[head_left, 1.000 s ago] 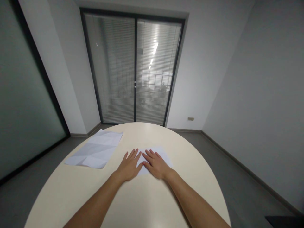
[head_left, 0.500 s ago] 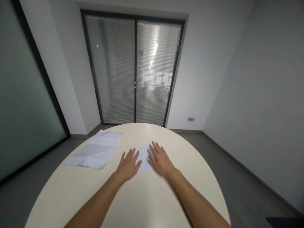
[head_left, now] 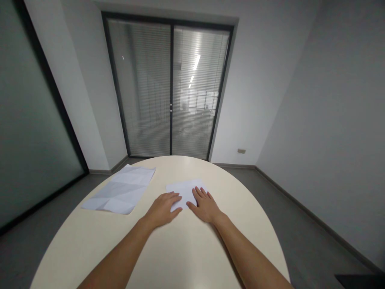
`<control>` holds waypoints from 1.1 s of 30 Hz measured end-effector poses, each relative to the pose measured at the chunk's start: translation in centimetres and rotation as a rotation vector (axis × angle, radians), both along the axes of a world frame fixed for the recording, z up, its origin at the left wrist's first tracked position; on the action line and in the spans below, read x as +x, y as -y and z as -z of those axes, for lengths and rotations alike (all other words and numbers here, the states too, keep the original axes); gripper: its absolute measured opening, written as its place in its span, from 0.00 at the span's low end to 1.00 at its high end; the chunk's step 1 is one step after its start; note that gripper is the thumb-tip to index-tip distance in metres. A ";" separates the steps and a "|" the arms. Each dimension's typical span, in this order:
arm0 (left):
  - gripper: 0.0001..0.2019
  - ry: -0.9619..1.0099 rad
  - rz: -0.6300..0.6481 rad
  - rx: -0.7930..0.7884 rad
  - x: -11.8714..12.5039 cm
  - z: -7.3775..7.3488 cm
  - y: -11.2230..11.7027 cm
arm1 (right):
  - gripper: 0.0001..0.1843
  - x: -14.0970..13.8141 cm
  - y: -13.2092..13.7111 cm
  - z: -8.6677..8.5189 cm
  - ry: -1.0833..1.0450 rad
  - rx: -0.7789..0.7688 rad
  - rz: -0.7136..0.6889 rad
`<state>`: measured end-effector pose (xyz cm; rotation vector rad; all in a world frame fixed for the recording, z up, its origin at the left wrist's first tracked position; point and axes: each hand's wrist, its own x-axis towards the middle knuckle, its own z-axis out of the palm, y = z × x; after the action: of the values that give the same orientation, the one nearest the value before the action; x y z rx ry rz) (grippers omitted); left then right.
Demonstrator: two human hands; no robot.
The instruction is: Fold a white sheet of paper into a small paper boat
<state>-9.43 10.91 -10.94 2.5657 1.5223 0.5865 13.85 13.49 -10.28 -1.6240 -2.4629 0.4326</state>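
Observation:
A small folded white paper (head_left: 184, 188) lies on the round cream table (head_left: 168, 249), just beyond my hands. My left hand (head_left: 163, 208) lies flat on the paper's near left corner, fingers together and pointing right. Beside it, my right hand (head_left: 205, 206) presses flat on the paper's near right part with its fingers stretched out and slightly spread. Neither hand holds anything. Both bare forearms reach in from the bottom of the view.
A larger creased white sheet (head_left: 122, 190) lies on the table's left side, near its edge. Behind the table stands a glass double door with blinds (head_left: 171, 86). Grey floor surrounds the table, with walls left and right.
The paper has been turned or refolded, so it now reaches farther from me. My left hand turned its fingers rightward; my right hand slid slightly back toward me.

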 end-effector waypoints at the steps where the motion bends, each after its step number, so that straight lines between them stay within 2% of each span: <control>1: 0.23 -0.002 0.002 -0.016 0.0 0.1 0.0 | 0.48 0.0 0.0 0.0 -0.002 0.000 -0.008; 8: 0.23 -0.004 -0.043 -0.025 -0.3 0.4 -0.3 | 0.46 0.7 -0.4 -0.4 -0.039 -0.017 -0.140; 15: 0.23 -0.043 -0.014 -0.010 -0.3 0.0 -0.1 | 0.40 0.7 -0.4 -0.5 -0.077 0.082 -0.173; 21: 0.19 0.004 0.016 0.013 -0.1 -0.2 0.0 | 0.32 0.4 -0.2 -1.0 -0.099 0.147 -0.192; 27: 0.16 0.156 -0.031 -0.027 -0.9 -0.5 -0.3 | 0.31 1.2 -0.5 -1.2 -0.152 0.151 -0.302; 33: 0.14 0.395 -0.029 -0.114 -2.6 -0.2 -1.2 | 0.26 3.4 -2.1 -0.4 -0.198 0.109 -0.293</control>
<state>-12.06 12.07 -10.70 2.1809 1.4108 0.9154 17.24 15.60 -9.90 -1.1243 -2.5275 0.4629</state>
